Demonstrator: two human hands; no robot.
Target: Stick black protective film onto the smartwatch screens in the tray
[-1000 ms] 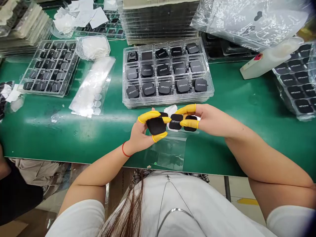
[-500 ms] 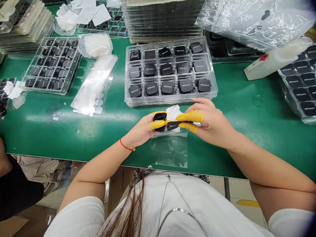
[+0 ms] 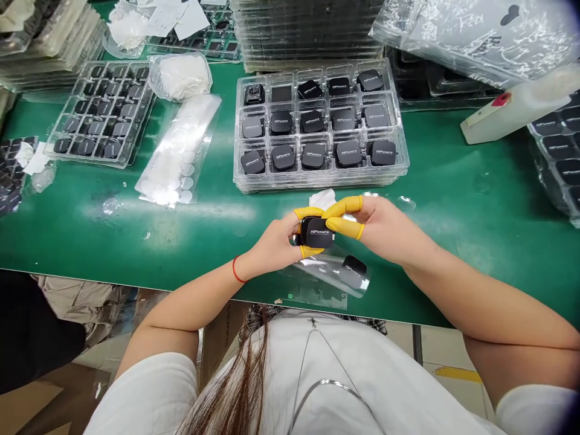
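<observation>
My left hand, with a red string on the wrist and yellow finger cots, pinches a black square HiFuture unit. The yellow-cotted fingers of my right hand press against the same unit from the other side. Just below the hands, a transparent plastic sleeve lies curled on the green bench, with a second black square piece on or in it. A white tissue shows behind my fingers. Above them stands a transparent tray of black square units in compartments.
A second tray of black pieces, a bag of white discs and a bag of white material lie to the left. Stacked trays stand behind, with a white bottle at right. A co-worker's dark sleeve shows at lower left.
My hands have shifted from a flat, thin black piece to a thicker black unit. The plastic sleeve has curled up, and a black piece now lies on it. The view has tilted slightly.
</observation>
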